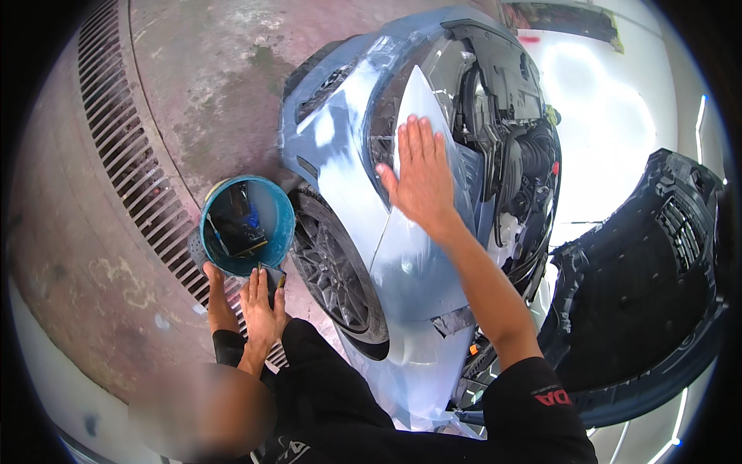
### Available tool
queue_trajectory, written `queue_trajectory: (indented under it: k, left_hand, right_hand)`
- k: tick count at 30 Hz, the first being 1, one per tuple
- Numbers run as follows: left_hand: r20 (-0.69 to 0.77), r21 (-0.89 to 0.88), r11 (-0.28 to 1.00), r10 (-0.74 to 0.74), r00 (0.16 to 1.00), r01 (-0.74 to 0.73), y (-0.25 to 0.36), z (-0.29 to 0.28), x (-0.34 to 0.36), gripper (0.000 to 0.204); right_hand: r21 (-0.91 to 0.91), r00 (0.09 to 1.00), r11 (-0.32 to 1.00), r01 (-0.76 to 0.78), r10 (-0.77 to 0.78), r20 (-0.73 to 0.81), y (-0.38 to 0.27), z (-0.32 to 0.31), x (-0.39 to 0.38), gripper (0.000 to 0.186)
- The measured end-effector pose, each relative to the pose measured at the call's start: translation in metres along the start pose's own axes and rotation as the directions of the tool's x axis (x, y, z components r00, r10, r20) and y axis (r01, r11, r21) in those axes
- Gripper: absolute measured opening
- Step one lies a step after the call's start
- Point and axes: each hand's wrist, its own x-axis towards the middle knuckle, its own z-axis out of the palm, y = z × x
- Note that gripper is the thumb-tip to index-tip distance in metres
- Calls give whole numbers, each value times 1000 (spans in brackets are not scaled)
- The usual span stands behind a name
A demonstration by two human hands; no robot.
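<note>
My right hand [423, 172] lies flat with its fingers together on the pale, dull front fender [433, 267] of a blue-grey car. Its fingertips reach onto the fender's pointed white tip, beside the dark headlight [381, 147]. Lower left, my left hand [263, 305] is closed on a dark flat pad [274, 277] with a yellowish edge; its exact kind is unclear. That hand is beside the near rim of a teal bucket [286, 232]. Inside the bucket are water, a blue item and dark flat pieces.
The wheel [336, 267] stands right of the bucket. Right of the fender is the exposed engine bay [514, 162]. A detached black-lined hood [630, 286] stands at the right. A floor grate [127, 147] runs along the left. A grey perforated shoe [198, 247] is beside the bucket.
</note>
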Motion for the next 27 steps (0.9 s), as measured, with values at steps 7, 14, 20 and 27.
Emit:
queue_trajectory:
  k: [7, 14, 20, 27]
  left_hand:
    - [-24, -65, 998, -26, 999, 24, -29, -8, 0, 62]
    - [143, -571, 702, -424, 894, 425, -92, 15, 72, 47]
    - [175, -787, 375, -627, 759, 490, -197, 109, 190, 43]
    - [104, -843, 271, -764, 637, 464, -245, 195, 273, 60]
  right_hand:
    - [188, 996, 979, -73, 61, 69, -61, -18, -89, 70]
    - [823, 834, -240, -514, 85, 546, -265, 106, -94, 55]
    - [-10, 589, -975, -224, -143, 795, -404, 286, -22, 57]
    - [-256, 552, -967, 13, -206, 808, -481, 463, 24, 34]
